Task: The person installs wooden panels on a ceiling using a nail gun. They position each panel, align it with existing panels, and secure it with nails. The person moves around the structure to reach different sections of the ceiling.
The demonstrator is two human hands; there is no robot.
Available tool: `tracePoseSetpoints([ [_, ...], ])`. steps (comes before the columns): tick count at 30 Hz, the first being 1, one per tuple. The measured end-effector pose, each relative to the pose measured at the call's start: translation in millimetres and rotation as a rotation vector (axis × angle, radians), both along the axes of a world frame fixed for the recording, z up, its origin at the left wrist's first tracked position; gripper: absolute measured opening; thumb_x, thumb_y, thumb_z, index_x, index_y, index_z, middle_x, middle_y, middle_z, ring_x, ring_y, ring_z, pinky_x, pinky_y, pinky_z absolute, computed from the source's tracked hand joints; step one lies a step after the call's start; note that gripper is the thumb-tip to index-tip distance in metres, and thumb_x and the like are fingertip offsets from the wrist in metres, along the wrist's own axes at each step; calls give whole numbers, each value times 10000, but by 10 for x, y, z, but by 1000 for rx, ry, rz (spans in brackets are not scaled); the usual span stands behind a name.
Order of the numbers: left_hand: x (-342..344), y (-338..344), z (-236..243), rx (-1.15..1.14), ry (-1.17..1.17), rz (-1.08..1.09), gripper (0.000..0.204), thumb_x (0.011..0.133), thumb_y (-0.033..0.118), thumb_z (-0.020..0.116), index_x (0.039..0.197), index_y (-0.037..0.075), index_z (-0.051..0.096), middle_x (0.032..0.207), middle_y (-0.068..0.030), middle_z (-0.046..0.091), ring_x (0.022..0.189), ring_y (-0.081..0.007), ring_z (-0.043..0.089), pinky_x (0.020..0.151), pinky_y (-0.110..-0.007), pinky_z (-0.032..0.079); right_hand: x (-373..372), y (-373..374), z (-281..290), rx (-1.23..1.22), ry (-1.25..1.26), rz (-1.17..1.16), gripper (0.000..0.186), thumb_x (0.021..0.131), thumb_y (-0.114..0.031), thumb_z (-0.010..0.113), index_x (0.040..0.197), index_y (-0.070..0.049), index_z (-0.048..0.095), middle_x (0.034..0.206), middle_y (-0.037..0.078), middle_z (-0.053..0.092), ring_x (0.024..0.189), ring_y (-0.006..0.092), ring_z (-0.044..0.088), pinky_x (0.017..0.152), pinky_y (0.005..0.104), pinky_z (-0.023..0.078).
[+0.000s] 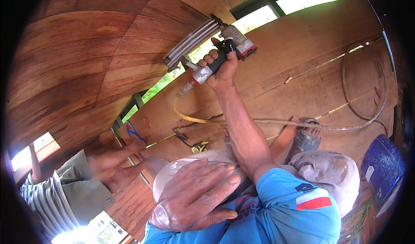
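My right hand (222, 69) is wrapped round the black grip of a pneumatic nail gun (242, 43), arm stretched out ahead. The gun's long metal magazine (190, 45) points left, close to the wood-panelled surface; whether they touch I cannot tell. From the grip's end, a yellowish air hose (207, 121) curves down and runs right behind my forearm. Close to the view, my left hand (194, 196) hovers over my lap with its back showing, fingers stretched out and nothing visible in it.
Plywood sheets (268, 92) lie beyond my knees, with a hammer (180, 133), a tape measure (199, 147) and a wood strip (283, 141) on them. The hose loops at right, near a blue bucket (382, 170). Another person (82, 187) in grey shorts is at left. Gaps show greenery.
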State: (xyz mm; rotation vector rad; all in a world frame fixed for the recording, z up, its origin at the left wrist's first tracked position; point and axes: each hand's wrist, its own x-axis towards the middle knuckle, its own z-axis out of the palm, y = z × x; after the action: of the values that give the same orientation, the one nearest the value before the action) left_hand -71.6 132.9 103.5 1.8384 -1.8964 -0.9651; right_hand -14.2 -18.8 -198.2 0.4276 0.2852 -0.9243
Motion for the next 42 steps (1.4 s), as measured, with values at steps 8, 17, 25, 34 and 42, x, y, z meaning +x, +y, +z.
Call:
tracePoseSetpoints([
  [8,57,-33,-40,-31,7,-49,672,784,461,816,1217,-23,645,1138,-232,696,1052,-394,699,912,-516,526,40,-6,28,22,-22,-18,368,998,-410,498,1132,-89,620,623,-21,469,568,142,510,550,342,458],
  [17,51,-67,-44,31,9,20,625,779,421,811,1275,72,663,1239,-149,673,1111,-320,673,951,-492,527,70,-25,105,111,-93,-33,377,994,-435,492,1124,-106,620,620,-31,461,569,135,508,554,341,456],
  [25,102,-132,-109,-14,64,-74,660,796,459,814,1225,-14,650,1156,-227,694,1054,-378,701,915,-496,531,73,-15,-9,66,25,4,298,1001,-380,488,993,-93,567,651,-7,487,566,150,506,546,351,470],
  [34,49,-188,-42,-21,-19,-92,665,779,470,814,1206,-17,662,1145,-218,699,1025,-381,706,905,-514,544,-89,36,192,-124,159,-18,360,1005,-342,512,1223,-62,577,658,15,486,577,150,508,550,346,476],
  [42,-50,-148,-82,-32,-30,-79,661,787,487,800,1195,-16,668,1143,-222,697,1033,-384,704,903,-508,546,-154,-6,365,-185,156,-12,416,987,-375,552,1245,-49,568,655,15,483,583,152,506,568,349,476],
])
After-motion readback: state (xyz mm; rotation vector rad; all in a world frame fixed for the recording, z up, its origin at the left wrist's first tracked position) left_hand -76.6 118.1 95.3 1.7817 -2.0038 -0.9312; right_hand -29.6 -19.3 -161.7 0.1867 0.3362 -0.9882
